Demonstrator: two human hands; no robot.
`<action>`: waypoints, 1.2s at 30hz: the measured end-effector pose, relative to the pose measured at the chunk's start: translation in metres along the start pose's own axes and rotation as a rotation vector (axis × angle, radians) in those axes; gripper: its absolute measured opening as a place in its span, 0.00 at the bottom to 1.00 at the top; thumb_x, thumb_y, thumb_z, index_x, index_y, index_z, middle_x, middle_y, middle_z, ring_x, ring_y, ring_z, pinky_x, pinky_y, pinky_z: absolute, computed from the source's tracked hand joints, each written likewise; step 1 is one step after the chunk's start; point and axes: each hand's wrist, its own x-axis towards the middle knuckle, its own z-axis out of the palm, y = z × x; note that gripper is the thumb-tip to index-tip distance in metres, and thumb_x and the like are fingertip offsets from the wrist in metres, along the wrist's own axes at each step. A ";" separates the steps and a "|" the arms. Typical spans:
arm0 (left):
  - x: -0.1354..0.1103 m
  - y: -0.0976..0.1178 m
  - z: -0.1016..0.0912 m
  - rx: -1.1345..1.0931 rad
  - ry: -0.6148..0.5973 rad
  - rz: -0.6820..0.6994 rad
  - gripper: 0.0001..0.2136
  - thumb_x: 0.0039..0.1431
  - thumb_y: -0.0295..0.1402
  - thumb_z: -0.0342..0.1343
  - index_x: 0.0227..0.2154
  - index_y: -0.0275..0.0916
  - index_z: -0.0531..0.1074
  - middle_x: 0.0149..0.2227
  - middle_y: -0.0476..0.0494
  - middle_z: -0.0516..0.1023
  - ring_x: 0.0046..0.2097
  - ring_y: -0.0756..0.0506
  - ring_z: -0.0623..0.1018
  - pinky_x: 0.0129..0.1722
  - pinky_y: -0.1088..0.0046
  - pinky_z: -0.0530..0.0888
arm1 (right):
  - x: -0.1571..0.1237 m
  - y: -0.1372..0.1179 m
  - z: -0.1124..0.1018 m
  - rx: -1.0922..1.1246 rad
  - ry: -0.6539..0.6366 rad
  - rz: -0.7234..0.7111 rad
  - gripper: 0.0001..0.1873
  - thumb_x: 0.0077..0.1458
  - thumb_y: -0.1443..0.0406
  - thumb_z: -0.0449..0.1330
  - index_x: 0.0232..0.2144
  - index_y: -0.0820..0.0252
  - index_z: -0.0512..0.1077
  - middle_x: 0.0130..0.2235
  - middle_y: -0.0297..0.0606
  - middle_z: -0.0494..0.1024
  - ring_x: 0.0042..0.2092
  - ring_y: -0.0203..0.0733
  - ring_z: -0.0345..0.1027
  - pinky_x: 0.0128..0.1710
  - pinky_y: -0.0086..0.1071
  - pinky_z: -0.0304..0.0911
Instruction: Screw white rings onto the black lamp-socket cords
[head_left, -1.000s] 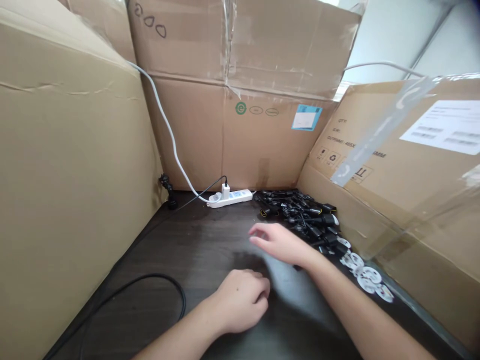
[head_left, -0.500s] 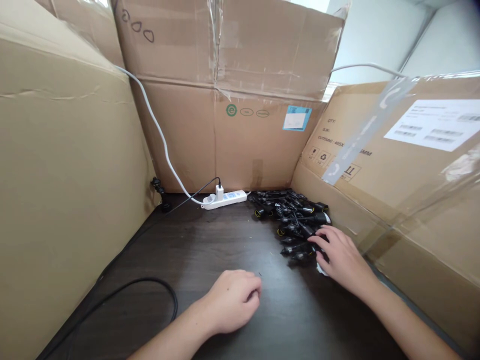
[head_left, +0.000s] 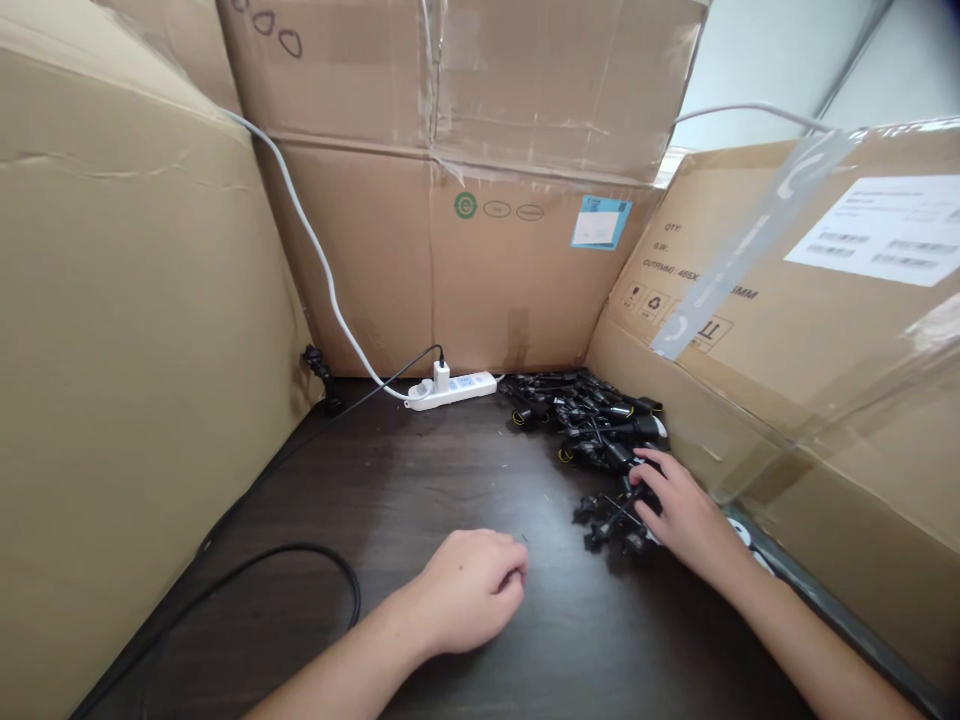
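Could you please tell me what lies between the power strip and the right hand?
In the head view, a pile of black cables lies between the power strip and the right hand.

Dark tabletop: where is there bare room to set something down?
Largely bare: between the power strip and left hand, and between left forearm and right forearm. Crowded: the right side, where black corded parts lie heaped between power strip and right hand.

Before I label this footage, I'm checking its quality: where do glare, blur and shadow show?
Head view throughout: white glare on clear tape across the right-hand carton; pale sheen on the dark wood-grain tabletop; black corded parts beside the right hand look blurred, perhaps by motion; soft shadow below that hand.
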 end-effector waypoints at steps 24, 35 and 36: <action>0.000 0.002 -0.002 0.007 -0.021 0.000 0.08 0.59 0.26 0.48 0.28 0.41 0.71 0.32 0.49 0.79 0.36 0.47 0.75 0.37 0.72 0.68 | -0.051 -0.016 -0.022 0.210 -0.144 0.169 0.15 0.58 0.65 0.52 0.46 0.46 0.72 0.49 0.39 0.78 0.45 0.50 0.77 0.43 0.40 0.74; -0.001 0.002 -0.002 -0.006 0.007 0.022 0.06 0.59 0.28 0.49 0.32 0.43 0.71 0.33 0.51 0.78 0.35 0.47 0.76 0.36 0.72 0.68 | -0.020 -0.046 -0.016 0.399 -0.132 0.091 0.13 0.56 0.68 0.52 0.40 0.53 0.73 0.42 0.42 0.79 0.44 0.49 0.76 0.45 0.39 0.71; -0.002 0.003 -0.003 -0.035 0.025 0.010 0.06 0.60 0.30 0.49 0.36 0.44 0.71 0.34 0.52 0.78 0.35 0.47 0.76 0.36 0.72 0.68 | -0.009 -0.060 -0.017 0.458 -0.119 0.095 0.12 0.57 0.68 0.52 0.40 0.53 0.73 0.40 0.41 0.80 0.43 0.48 0.76 0.44 0.38 0.70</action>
